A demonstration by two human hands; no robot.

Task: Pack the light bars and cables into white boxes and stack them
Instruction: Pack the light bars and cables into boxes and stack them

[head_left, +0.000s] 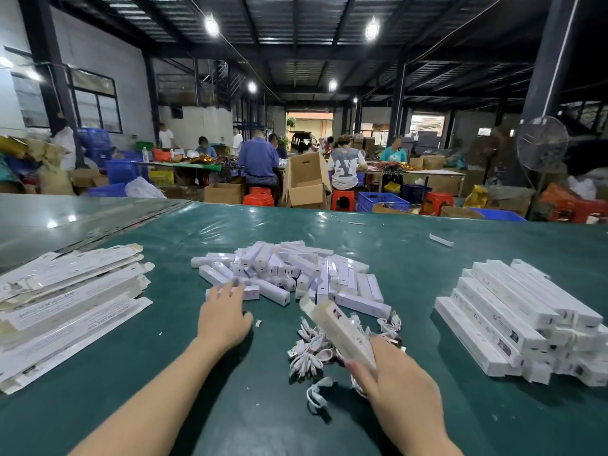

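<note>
Your right hand (399,376) grips an open white box (339,329) above the cables (312,352), while your left hand (223,319), fingers spread, reaches the light bars (289,274) (piled mid-worktop). Grab carelessly and neighbouring bars could scatter, or the tilted box slip.

I see bare green table (184,383) between my forearms. Light bars (289,274) block ahead; cables (312,353) crowd the right.
</note>
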